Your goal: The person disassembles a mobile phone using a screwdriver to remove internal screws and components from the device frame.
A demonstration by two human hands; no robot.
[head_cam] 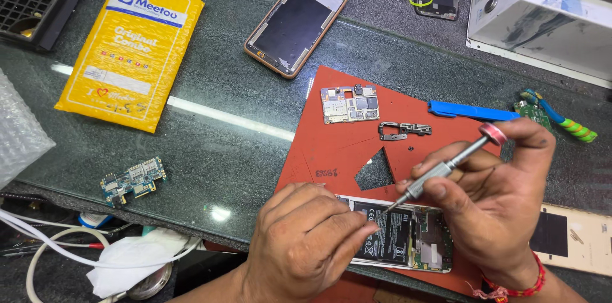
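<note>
Unscrewing an opened phone (pixel 398 236), lower centre of frame.
Right hand (pixel 491 198) fingers pinch a screwdriver (pixel 446 168), tip near the battery; left hand (pixel 306 242) fingers pressed together steady it. Next likely needs straight, steady turning.

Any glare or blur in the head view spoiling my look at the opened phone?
Head view: a bright light streak reflects off the glass worktop, clear of the opened phone; the phone, screwdriver, left hand and right hand are sharp and evenly lit.
</note>
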